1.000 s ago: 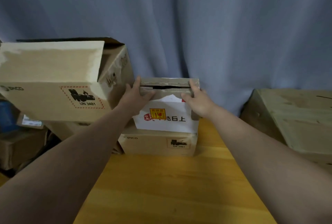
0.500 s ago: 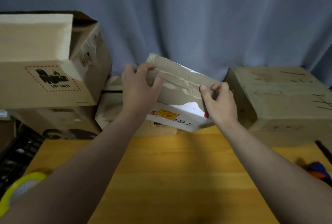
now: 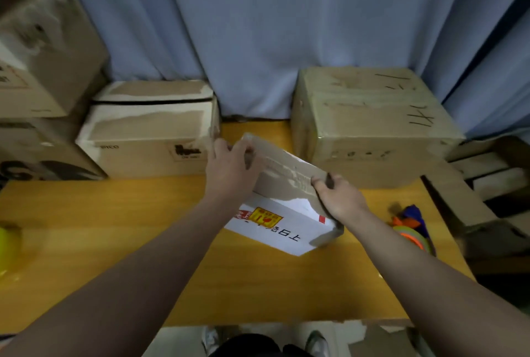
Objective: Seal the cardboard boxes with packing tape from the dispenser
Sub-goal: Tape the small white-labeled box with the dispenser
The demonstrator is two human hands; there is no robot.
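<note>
Stage: judged early for this box; carried into the working spot, no fresh tape laid on it yet.
Small box (image 3: 286, 177): held tilted over the middle of the tabletop (image 3: 114, 242), white-labelled face turned toward the camera; lower corner at or just above the wood, impossible to tell which.
Left hand (image 3: 229, 167): wrapped round the far left end of the small box, fingers curled over its upper edge, forearm stretched in from the lower left.
Right hand (image 3: 338, 199): gripped the near right end, fingers hooked over the top edge, forearm angled in from the lower right.
Tape dispenser (image 3: 410, 230): lay untouched near the right edge of the tabletop, well apart from both hands; blurred, blue and orange.
Done: large box (image 3: 372, 121) at the right rear looked already taped across the top.
Left to do: low box (image 3: 149, 127) at the left rear showed a dark gap along its top seam, judged unsealed.
Next, as judged: small box set flat, flaps pressed shut, then a reach right for the dispenser.
</note>
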